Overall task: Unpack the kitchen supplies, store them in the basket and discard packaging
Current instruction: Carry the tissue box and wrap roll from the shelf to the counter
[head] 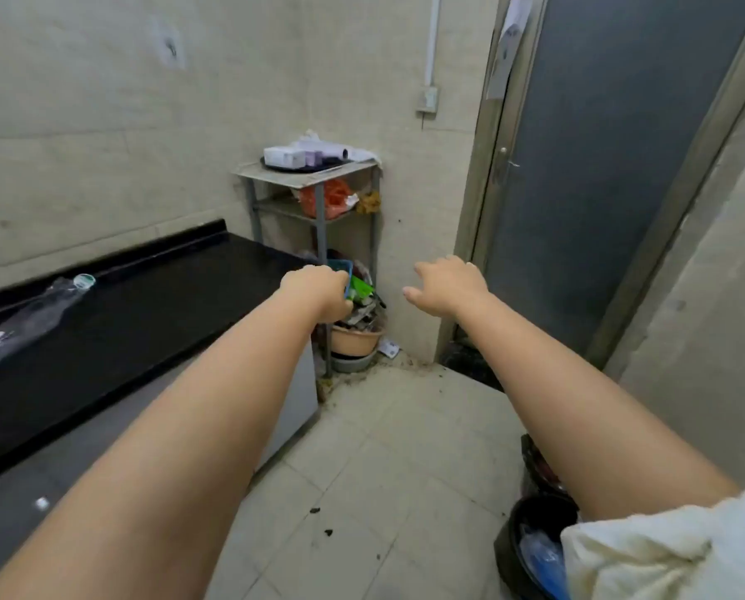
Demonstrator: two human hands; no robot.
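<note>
My left hand (319, 288) is stretched forward and closed around a small blue basket (344, 270), of which only a rim corner shows, with green packets (361, 291) just beyond it. The hand hovers above a pink tub (355, 339) full of mixed items on the floor under a metal rack. Beside it, my right hand (444, 285) reaches forward with fingers spread and nothing in it. A clear plastic package (33, 316) lies flat on the black counter (145, 322) at the left.
A grey metal rack (319, 218) stands in the corner with boxes on top and an orange bag on its middle shelf. A dark door (600, 166) is at the right. A black bin (531, 552) with plastic inside sits at the lower right. Crumbs dot the tiled floor.
</note>
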